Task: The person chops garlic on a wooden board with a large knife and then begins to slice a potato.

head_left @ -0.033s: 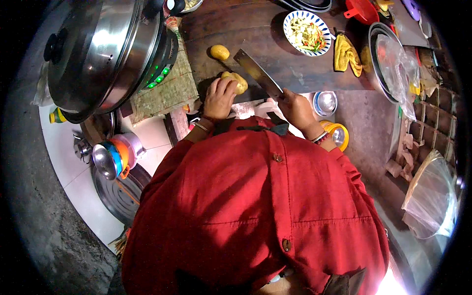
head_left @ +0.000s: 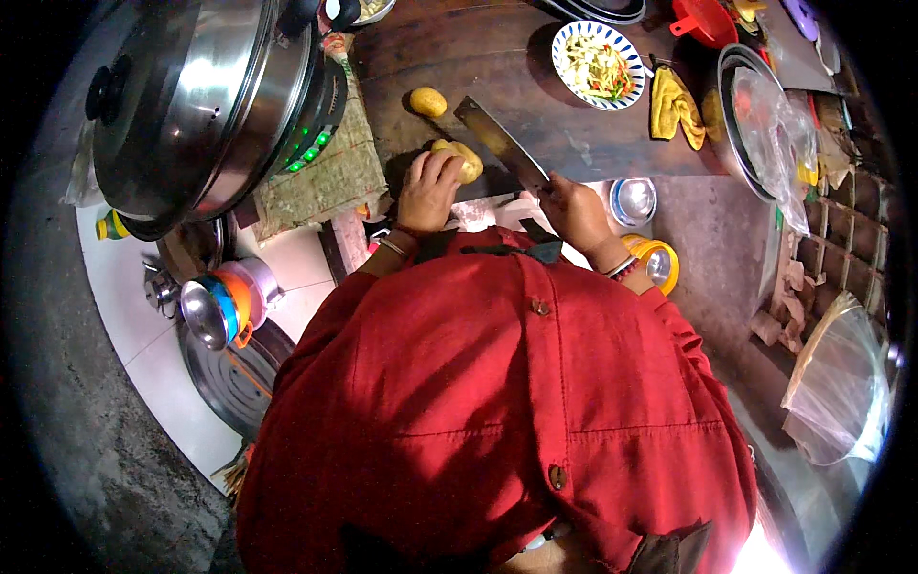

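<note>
My left hand [head_left: 428,191] is closed over a yellow-skinned potato [head_left: 469,163] near the front edge of the dark wooden table [head_left: 449,48]. Its fingers hide part of the potato. In my right hand [head_left: 578,212] is a cleaver [head_left: 501,142], gripped by the handle. The broad blade slants up and to the left, to the right of the held potato and apart from it. A second, whole potato [head_left: 427,101] lies a little farther back on the table, left of the blade tip.
A large lidded steel pot [head_left: 182,105] stands at the left, with green lights at its base. Farther back sits a blue-and-white bowl [head_left: 558,72] of sliced vegetables, beside a yellow cloth [head_left: 673,105]. Metal basins [head_left: 724,105] with plastic bags are at the right.
</note>
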The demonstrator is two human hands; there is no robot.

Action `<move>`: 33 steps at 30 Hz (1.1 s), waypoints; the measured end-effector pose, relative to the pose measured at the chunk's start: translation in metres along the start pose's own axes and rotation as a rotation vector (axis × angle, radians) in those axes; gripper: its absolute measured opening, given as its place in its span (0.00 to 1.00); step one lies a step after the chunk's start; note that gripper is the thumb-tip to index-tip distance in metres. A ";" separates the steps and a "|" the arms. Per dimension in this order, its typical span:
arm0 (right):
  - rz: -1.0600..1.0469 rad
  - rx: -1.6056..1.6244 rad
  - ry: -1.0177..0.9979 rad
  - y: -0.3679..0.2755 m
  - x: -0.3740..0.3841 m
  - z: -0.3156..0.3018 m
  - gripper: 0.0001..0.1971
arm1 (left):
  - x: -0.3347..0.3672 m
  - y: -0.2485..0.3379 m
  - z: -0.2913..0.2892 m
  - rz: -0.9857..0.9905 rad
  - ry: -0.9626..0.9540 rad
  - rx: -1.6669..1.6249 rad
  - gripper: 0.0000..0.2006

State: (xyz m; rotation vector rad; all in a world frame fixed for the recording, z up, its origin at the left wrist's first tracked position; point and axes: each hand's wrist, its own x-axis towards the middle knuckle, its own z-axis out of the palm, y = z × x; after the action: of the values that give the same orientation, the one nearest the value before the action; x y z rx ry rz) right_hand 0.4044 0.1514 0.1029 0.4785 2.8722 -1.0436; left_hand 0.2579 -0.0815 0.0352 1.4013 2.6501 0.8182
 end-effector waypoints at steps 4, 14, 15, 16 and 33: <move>-0.039 0.001 0.009 0.008 0.002 0.008 0.10 | 0.006 0.000 0.005 0.049 0.022 -0.015 0.26; -0.042 -0.045 -0.023 0.005 0.006 0.000 0.10 | 0.000 -0.001 0.004 -0.022 -0.011 0.001 0.26; -0.046 -0.046 -0.018 0.007 0.006 0.003 0.10 | 0.001 -0.001 0.002 -0.011 -0.019 -0.014 0.26; -0.043 -0.044 -0.020 0.010 0.006 0.006 0.10 | 0.002 -0.001 0.001 0.000 -0.027 -0.029 0.25; -0.014 -0.105 -0.049 0.012 0.015 0.008 0.10 | 0.028 -0.001 0.009 -0.051 0.077 -0.189 0.23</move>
State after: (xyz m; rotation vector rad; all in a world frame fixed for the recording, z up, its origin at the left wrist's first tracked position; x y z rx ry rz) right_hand 0.3931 0.1593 0.0870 0.4212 2.8727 -0.8874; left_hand 0.2433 -0.0564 0.0333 1.2763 2.5695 1.1045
